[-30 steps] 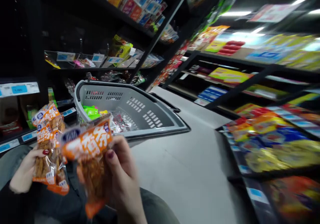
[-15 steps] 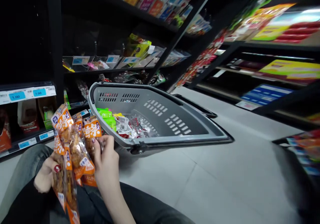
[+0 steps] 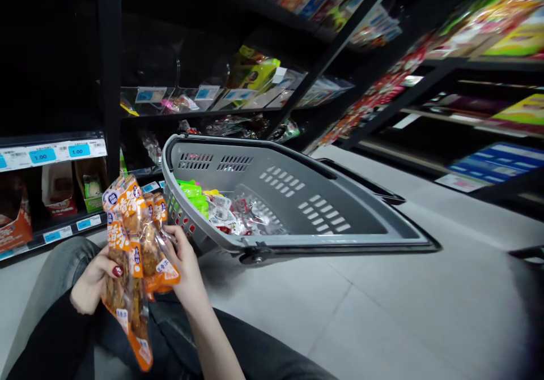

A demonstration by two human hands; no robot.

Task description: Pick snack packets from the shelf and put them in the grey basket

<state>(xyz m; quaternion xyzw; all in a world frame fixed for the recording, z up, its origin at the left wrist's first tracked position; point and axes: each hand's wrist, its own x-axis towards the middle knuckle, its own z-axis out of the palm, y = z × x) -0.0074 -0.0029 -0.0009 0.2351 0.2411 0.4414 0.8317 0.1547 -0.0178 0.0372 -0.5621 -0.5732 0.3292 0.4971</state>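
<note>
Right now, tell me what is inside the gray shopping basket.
Bright green packets, a yellow item and clear, red-marked packets. Anything beneath them or behind the near basket rim is covered.

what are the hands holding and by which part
Orange snack packets: left hand at their left side, midway down; right hand at their right edge.

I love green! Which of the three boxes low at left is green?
The rightmost box, beside the black post; the left box is orange and the middle box dark red.
</note>
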